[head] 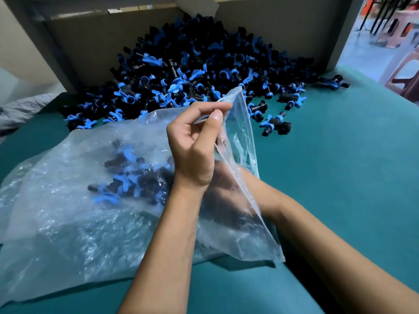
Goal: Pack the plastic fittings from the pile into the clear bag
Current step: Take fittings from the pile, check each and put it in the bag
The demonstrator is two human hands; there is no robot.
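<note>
clear bag held open beside the pile of fittings

a grey cloth point(15, 109) is seen bunched at the far left edge. the clear bag point(68, 200), large, crinkled and glossy, is spread over the near left of the teal surface point(340, 177). a small cluster of fittings in the bag point(131, 175), black bodies with blue wings, is visible through the plastic near its middle. the upper rim of the bag's mouth is pinched between thumb and forefinger of the left hand point(195, 143) and lifted, the other fingers being curled. the right hand point(226, 184) is reached into the mouth and is seen only dimly through the film; whether it is spread or closed on anything cannot be told. beyond the bag, the pile of fittings point(192, 69) is heaped against a cardboard wall point(95, 41) at the far side, with loose pieces scattered toward the right, one stray fitting point(275, 124) lying apart just right of the bag's mouth. the surface is covered in plain teal. at the far right, a lit floor and pink plastic stools point(405, 71) are shown.
</note>
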